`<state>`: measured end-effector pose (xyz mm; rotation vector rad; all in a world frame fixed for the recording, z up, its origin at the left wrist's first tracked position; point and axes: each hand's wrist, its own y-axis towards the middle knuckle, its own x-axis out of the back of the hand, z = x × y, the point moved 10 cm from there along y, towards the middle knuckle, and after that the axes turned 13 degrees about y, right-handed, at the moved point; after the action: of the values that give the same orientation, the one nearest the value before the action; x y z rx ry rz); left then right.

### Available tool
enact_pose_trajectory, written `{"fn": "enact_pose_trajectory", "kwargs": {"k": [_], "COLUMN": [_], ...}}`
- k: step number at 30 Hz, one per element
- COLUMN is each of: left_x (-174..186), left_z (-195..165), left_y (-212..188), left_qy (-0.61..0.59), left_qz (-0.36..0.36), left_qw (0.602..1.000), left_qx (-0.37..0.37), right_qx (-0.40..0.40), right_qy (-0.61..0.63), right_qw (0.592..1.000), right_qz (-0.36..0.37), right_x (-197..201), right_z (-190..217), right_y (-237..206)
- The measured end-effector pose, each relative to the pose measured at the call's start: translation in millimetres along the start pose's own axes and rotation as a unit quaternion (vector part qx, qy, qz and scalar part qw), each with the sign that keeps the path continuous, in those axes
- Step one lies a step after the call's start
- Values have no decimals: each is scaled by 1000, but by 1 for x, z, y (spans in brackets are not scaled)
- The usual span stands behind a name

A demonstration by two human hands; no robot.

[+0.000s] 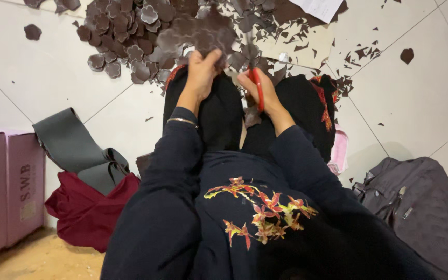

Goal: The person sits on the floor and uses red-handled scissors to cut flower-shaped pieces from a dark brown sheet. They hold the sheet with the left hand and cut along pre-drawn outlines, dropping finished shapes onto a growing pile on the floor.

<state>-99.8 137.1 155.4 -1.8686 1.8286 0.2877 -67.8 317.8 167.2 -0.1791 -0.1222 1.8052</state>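
- White floor tiles (pixel 53 78) fill the scene, with a seated person's dark clothes in the middle.
- Grey bag (pixel 416 207) lies at the right; pink boxes (pixel 6 181) stand at the left beside a grey folded sheet (pixel 73 145) and a dark red cloth (pixel 86 212).
- Brown flower-shaped cutouts (pixel 130 31) lie heaped ahead, with offcuts (pixel 359 52) scattered around.
- Left hand (pixel 201 72) pinches a brown sheet (pixel 198 33) held over the heap.
- Right hand (pixel 263 91) is closed around red-handled scissors (pixel 257 88), just beside the sheet; the blades are hard to make out.
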Motion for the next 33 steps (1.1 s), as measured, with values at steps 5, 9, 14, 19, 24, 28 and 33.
{"fn": "enact_pose_trajectory", "kwargs": {"k": [5, 9, 14, 19, 24, 28, 33], "left_x": [21, 20, 13, -7, -12, -9, -7], "left_z": [-6, -11, -10, -21, -25, -26, -25], "left_y": [8, 12, 12, 4, -2, -2, -4], "left_qy": [-104, -118, -55, -1, 45, 57, 84], "left_qz": [-69, -63, -71, -15, 12, 6, -1], "left_qw": [992, 989, 994, 995, 994, 992, 991], "left_qx": [-34, -63, -63, -99, -103, -110, -107], "right_qx": [2, -102, -55, -75, -88, -121, -114], "right_qy": [-225, -197, -188, -128, -106, -71, -19], "right_qw": [973, 973, 975, 983, 986, 987, 986], "right_qz": [48, 62, 106, 106, 98, 82, 118], "right_x": [-10, -6, -14, -16, -16, -11, -14], "right_z": [5, -11, 0, -1, -12, -32, -38], "right_y": [-3, -6, -6, -9, -7, -3, -3]}}
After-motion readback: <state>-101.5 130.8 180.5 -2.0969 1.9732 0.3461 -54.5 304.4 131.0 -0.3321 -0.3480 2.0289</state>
